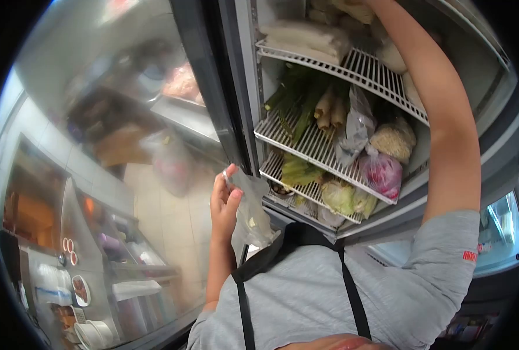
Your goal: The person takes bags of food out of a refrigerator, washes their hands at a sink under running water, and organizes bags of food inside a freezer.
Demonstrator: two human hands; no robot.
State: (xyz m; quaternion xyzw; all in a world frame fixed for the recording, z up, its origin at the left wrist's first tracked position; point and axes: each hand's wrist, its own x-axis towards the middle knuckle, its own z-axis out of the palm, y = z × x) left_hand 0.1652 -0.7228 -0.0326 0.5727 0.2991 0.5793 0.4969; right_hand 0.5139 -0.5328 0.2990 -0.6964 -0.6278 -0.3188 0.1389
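My left hand [224,201] is closed, fingers and thumb gripping the top of a clear plastic bag [253,213] that hangs down beside the fridge opening. Something small and pale shows at the bottom of the bag. My right arm stretches up into the fridge, and my right hand [355,8] is at the top edge of the view, over the upper shelf [358,64]. Its fingers are mostly cut off, so what they touch is unclear. White wrapped packs [309,39] lie on that shelf, left of the arm.
The middle shelf [306,146] carries leafy greens [297,93], pale roots [331,108], a grey bag [357,128], a bag of pale shreds [393,140] and a purple bag [382,174]. Lettuce [338,195] sits below. An open glass door [213,76] stands left, with a kitchen counter [90,233] behind.
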